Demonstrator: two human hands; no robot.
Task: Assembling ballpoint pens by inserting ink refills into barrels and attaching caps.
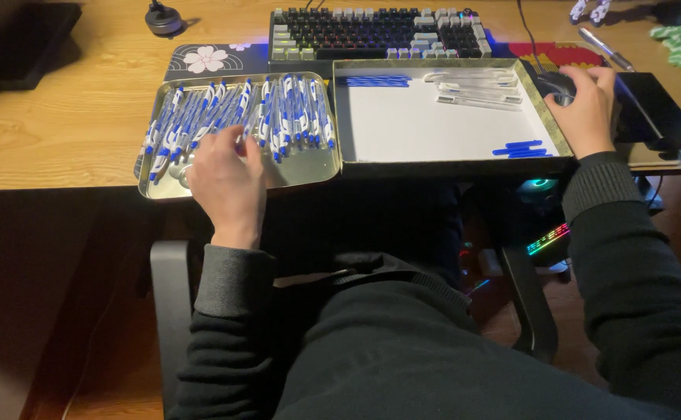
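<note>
On the left of the bench [60, 124], a metal tray [309, 173] holds a heap of blue-and-white pens [239, 113]. The left hand [227, 183] lies palm down on the near part of this heap, fingers curled among the pens; whether it actually grips one I cannot tell. Just right of the tray, touching it, sits a shallow box [434, 124] with a white floor. Clear tubes [476, 87] lie at its far right, blue caps [378, 80] at its far left, and a few more blue caps [521, 148] at its near right. Beyond the box's right edge, the right hand [585, 113] rests closed over a dark mouse [560, 84]. A keyboard [375, 33] lies at the far side.
</note>
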